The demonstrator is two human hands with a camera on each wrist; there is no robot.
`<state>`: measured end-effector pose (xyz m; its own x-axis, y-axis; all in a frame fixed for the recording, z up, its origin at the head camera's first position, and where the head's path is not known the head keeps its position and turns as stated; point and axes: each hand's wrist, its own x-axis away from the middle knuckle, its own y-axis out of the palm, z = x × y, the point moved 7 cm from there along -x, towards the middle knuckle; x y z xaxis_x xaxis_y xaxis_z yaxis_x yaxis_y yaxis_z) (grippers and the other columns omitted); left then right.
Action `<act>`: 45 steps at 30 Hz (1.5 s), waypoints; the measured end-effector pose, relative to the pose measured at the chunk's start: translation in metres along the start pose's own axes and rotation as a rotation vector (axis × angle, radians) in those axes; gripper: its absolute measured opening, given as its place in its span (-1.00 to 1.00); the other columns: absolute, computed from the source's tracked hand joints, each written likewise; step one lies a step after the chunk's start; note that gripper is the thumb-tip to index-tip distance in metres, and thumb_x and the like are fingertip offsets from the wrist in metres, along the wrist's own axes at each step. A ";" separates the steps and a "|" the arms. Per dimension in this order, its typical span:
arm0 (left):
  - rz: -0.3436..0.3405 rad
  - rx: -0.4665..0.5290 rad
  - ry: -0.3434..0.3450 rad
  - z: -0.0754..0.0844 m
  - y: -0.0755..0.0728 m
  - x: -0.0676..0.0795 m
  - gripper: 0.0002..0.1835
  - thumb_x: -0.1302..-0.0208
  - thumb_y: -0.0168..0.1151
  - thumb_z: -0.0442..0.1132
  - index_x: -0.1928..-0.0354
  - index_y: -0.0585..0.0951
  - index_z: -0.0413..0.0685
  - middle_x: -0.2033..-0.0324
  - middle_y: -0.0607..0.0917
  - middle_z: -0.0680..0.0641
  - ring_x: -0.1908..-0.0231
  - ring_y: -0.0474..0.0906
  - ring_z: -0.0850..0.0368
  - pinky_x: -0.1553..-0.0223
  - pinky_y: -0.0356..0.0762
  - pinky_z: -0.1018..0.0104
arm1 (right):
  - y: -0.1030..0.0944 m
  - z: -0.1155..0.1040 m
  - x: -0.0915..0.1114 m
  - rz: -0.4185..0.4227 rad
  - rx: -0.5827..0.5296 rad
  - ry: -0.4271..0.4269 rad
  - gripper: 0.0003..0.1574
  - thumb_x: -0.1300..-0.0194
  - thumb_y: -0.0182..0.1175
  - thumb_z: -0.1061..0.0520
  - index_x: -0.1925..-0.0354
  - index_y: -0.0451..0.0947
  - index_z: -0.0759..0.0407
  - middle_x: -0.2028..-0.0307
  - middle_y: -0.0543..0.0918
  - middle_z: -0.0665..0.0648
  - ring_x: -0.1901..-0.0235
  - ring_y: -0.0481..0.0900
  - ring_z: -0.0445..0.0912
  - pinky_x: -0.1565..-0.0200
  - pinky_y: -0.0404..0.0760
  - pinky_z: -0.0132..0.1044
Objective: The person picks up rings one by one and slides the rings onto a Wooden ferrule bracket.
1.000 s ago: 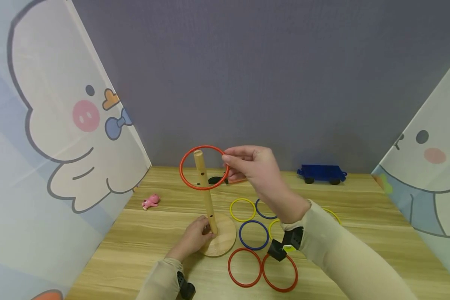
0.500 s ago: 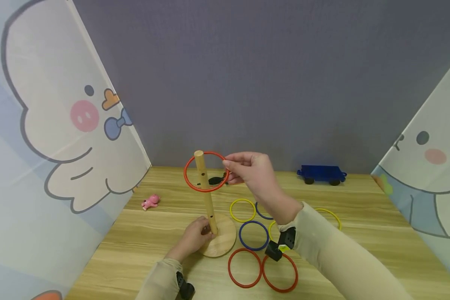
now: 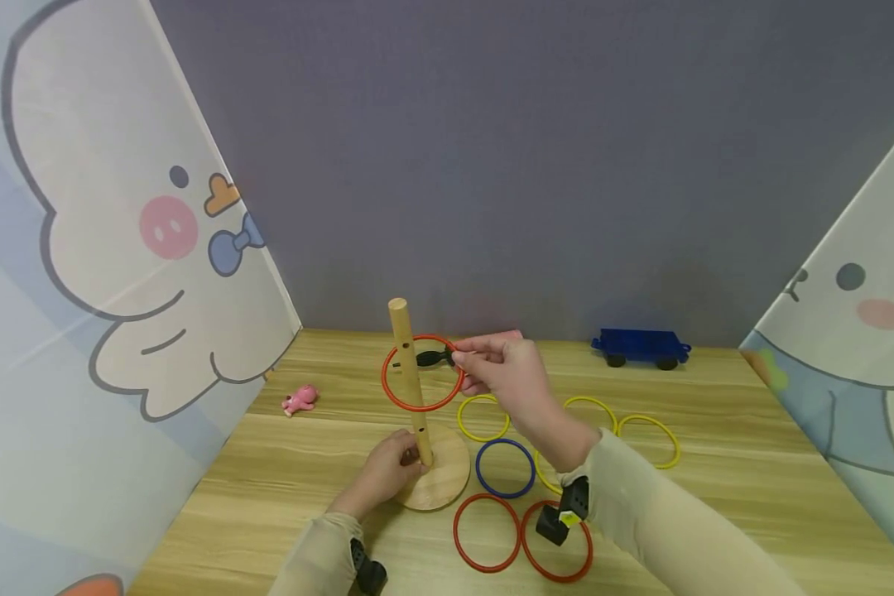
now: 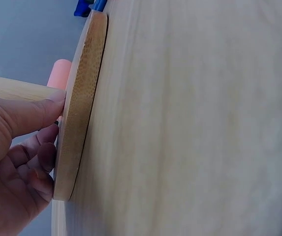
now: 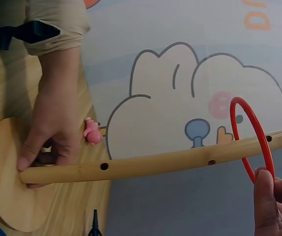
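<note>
In the head view, a wooden post (image 3: 408, 364) with drilled holes stands upright on a round wooden base (image 3: 448, 476). My left hand (image 3: 390, 468) grips the foot of the post, its thumb (image 4: 42, 110) lying along the wood close to the base. Between thumb and fingertips, my right hand (image 3: 508, 368) pinches the side of a red ring (image 5: 266, 142). That ring encircles the post below its top end, held tilted in the right wrist view. Two more red rings (image 3: 456, 542) lie on the table in front, near the base.
Right of the base lie a blue ring (image 3: 505, 439) and several yellow rings (image 3: 676, 451), one partly behind my right arm. A blue toy wagon (image 3: 641, 343) stands at the back right, a pink figurine (image 3: 300, 401) at left. A dark pointed object (image 3: 428, 358) lies behind the post.
My right hand has lowered the red ring from around the post's top to further down the post. The left hand stays at the post's foot.
</note>
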<state>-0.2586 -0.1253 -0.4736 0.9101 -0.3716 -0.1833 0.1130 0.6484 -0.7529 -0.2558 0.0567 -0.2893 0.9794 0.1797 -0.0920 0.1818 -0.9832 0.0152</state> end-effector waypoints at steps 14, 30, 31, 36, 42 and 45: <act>0.011 -0.003 -0.020 -0.001 0.000 0.002 -0.81 -0.07 0.46 -0.35 0.33 0.61 0.00 0.40 0.50 0.07 0.36 0.41 0.21 0.35 0.40 0.34 | -0.002 0.049 0.008 0.031 -0.004 0.068 -0.75 -0.29 0.28 0.27 0.08 0.65 0.37 0.36 0.68 0.25 0.58 0.63 -0.10 0.40 0.67 -0.18; 0.001 0.057 -0.094 -0.008 0.001 0.002 -0.82 -0.07 0.46 -0.33 0.32 0.64 0.01 0.38 0.54 0.04 0.34 0.45 0.18 0.31 0.43 0.27 | -0.005 0.096 0.015 0.030 -0.011 0.112 -0.73 -0.28 0.28 0.29 0.09 0.61 0.44 0.40 0.66 0.30 0.60 0.62 -0.13 0.43 0.66 -0.26; 0.002 0.053 -0.090 -0.008 0.001 0.002 -0.82 -0.07 0.46 -0.33 0.33 0.64 0.02 0.38 0.54 0.04 0.34 0.43 0.19 0.32 0.42 0.28 | -0.005 0.098 0.015 0.033 -0.013 0.115 -0.73 -0.27 0.28 0.30 0.09 0.61 0.46 0.39 0.66 0.31 0.60 0.61 -0.13 0.43 0.66 -0.25; 0.018 0.028 -0.049 -0.007 0.001 0.000 -0.81 -0.03 0.48 -0.33 0.42 0.60 0.01 0.41 0.54 0.07 0.36 0.44 0.19 0.32 0.41 0.30 | -0.005 0.108 0.015 0.037 -0.021 0.127 -0.70 -0.26 0.28 0.32 0.08 0.58 0.51 0.45 0.65 0.19 0.60 0.61 -0.10 0.42 0.67 -0.20; 0.052 0.030 -0.010 -0.005 -0.001 -0.001 -0.75 0.03 0.49 -0.40 0.49 0.56 0.00 0.42 0.52 0.09 0.36 0.44 0.21 0.32 0.42 0.30 | -0.007 0.121 0.017 0.028 -0.005 0.132 -0.68 -0.28 0.23 0.35 0.02 0.57 0.52 0.46 0.66 0.12 0.60 0.60 -0.11 0.46 0.65 -0.25; 0.067 0.036 -0.007 -0.005 -0.002 -0.001 -0.77 0.04 0.47 -0.44 0.49 0.58 -0.02 0.43 0.53 0.09 0.38 0.42 0.22 0.32 0.43 0.29 | -0.008 0.127 0.018 0.022 0.003 0.138 -0.69 -0.29 0.22 0.35 0.01 0.57 0.50 0.44 0.67 0.13 0.60 0.60 -0.13 0.45 0.65 -0.26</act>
<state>-0.2613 -0.1297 -0.4755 0.9189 -0.3221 -0.2277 0.0662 0.6949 -0.7160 -0.2508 0.0638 -0.4175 0.9860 0.1604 0.0461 0.1599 -0.9870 0.0127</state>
